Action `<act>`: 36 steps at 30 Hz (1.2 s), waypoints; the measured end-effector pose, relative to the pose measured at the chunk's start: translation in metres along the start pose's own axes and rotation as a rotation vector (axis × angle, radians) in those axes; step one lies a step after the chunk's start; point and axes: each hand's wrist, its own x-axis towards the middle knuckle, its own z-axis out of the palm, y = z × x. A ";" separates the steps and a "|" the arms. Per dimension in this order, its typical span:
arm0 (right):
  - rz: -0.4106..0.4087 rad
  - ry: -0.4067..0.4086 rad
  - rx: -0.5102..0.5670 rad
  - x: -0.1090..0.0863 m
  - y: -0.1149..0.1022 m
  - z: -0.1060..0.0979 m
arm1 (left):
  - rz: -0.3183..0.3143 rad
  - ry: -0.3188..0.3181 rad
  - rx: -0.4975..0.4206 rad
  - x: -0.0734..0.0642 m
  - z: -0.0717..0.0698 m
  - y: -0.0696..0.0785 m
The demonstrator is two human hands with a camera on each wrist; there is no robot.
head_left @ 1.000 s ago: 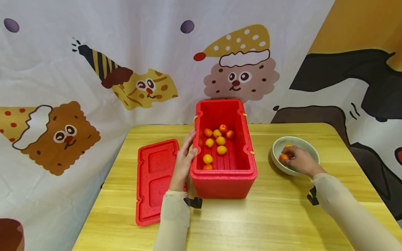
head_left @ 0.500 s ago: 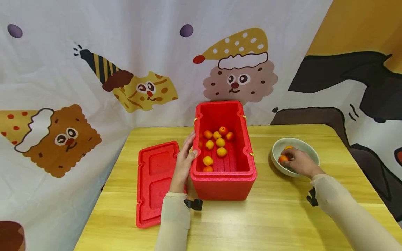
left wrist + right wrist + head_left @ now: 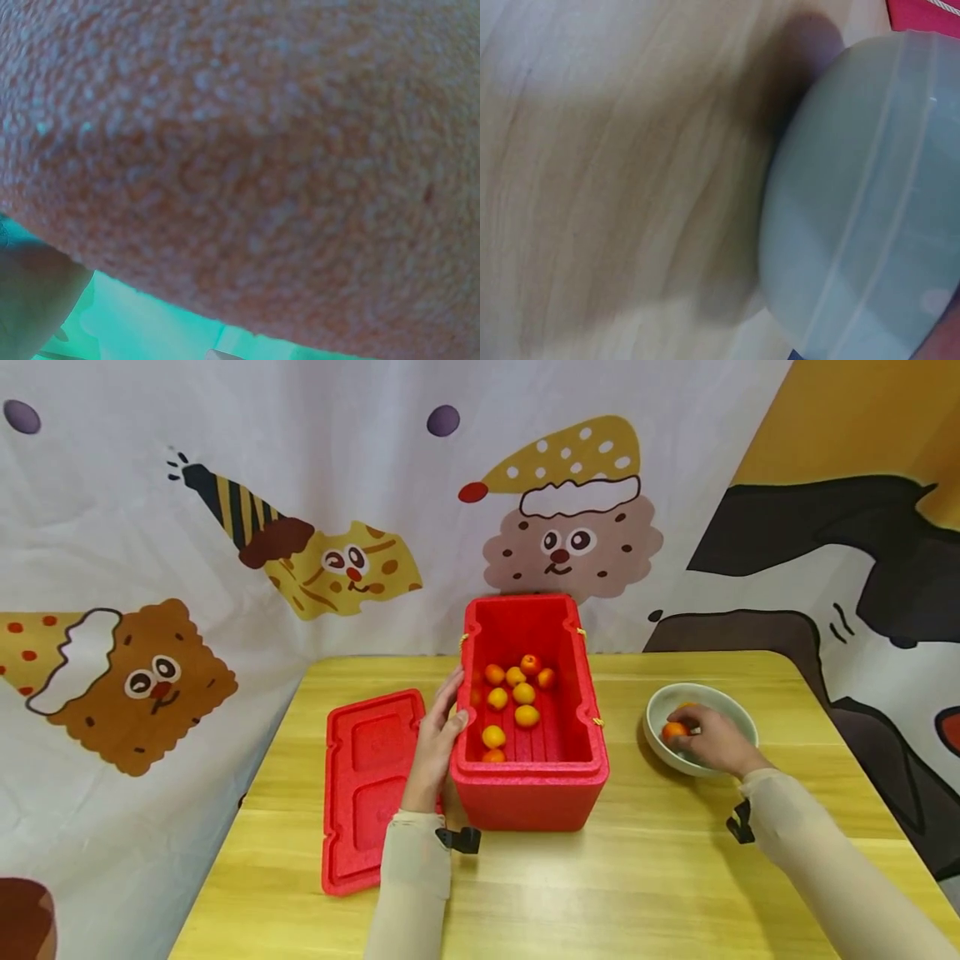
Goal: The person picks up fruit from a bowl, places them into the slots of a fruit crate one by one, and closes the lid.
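My left hand (image 3: 435, 739) rests against the left side of a red foam box (image 3: 528, 797), fingers along its outer wall and thumb on the rim. Inside the box lie several small yellow fruits (image 3: 527, 716) and orange-red fruits (image 3: 546, 677). At the right, my right hand (image 3: 716, 741) reaches into a pale green bowl (image 3: 738, 703) and pinches a small orange fruit (image 3: 673, 732) between thumb and fingers. Another orange fruit, behind the fingers, is mostly hidden. The right wrist view shows the bowl's outer wall (image 3: 840, 187) close up; the left wrist view is filled by a blurred, grainy surface.
A red lid (image 3: 367, 768) lies flat left of the box, partly under the left forearm. All stand on a light wooden table (image 3: 562, 893). Behind it hangs a cloth (image 3: 360, 443) printed with cartoon biscuits, close to the box's far end.
The head view shifts slightly. My left hand stays against the box, and my right hand keeps its place in the bowl, its fingers moving a little about the orange fruit.
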 end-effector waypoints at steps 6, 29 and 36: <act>-0.027 0.027 0.007 0.001 -0.005 -0.002 | -0.011 0.011 -0.005 0.001 -0.002 0.000; 0.009 0.069 0.035 0.008 -0.039 -0.022 | -0.040 -0.017 -0.018 -0.001 -0.004 0.002; 0.006 0.065 0.076 0.007 -0.051 -0.032 | -0.029 -0.033 -0.032 0.002 -0.002 0.002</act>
